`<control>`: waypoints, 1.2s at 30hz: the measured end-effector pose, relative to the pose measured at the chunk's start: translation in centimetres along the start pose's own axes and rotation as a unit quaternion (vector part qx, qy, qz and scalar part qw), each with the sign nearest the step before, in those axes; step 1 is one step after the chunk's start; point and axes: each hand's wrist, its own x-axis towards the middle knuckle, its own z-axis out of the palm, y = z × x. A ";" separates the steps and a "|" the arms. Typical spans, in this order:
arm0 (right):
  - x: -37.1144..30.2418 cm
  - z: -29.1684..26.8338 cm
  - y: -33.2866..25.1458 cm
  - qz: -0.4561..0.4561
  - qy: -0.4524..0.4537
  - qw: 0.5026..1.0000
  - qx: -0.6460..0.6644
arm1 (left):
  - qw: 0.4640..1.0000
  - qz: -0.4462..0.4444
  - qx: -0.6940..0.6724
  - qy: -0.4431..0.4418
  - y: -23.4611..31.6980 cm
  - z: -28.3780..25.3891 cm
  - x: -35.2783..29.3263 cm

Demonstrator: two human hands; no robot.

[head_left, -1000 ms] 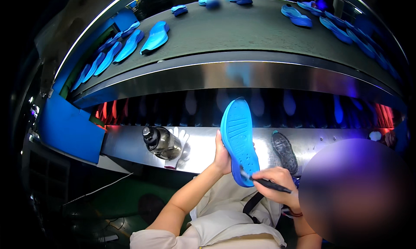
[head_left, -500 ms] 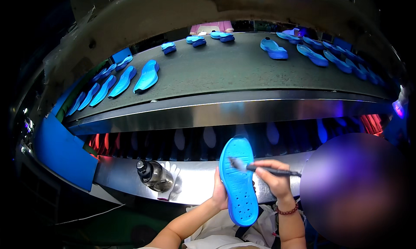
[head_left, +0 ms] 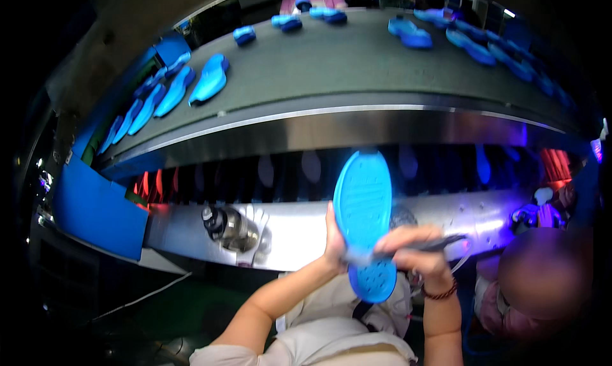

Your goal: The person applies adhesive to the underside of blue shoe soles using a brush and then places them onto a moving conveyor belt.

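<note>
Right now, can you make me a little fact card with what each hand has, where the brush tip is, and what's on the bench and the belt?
Left hand: holds a blue shoe sole at its left edge
Right hand: holds a dark-handled brush
Brush tip: blurred, over the sole's lower half; can't tell if touching
Metal bench: black-capped bottle, with a white glove partly behind it
Belt: more blue soles, left, far side and right
</note>
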 end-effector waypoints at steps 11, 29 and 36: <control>-1.8 -0.7 0.5 0.031 0.106 0.972 -0.206 | 0.988 0.096 -0.038 -0.117 -0.7 0.1 2.1; -4.2 0.5 -1.2 -0.026 -0.040 0.961 -0.272 | 0.963 0.221 -0.062 -0.142 3.0 0.1 0.9; -4.6 -0.1 -0.1 0.002 -0.012 0.974 -0.228 | 0.961 0.226 -0.026 -0.155 3.6 0.7 1.4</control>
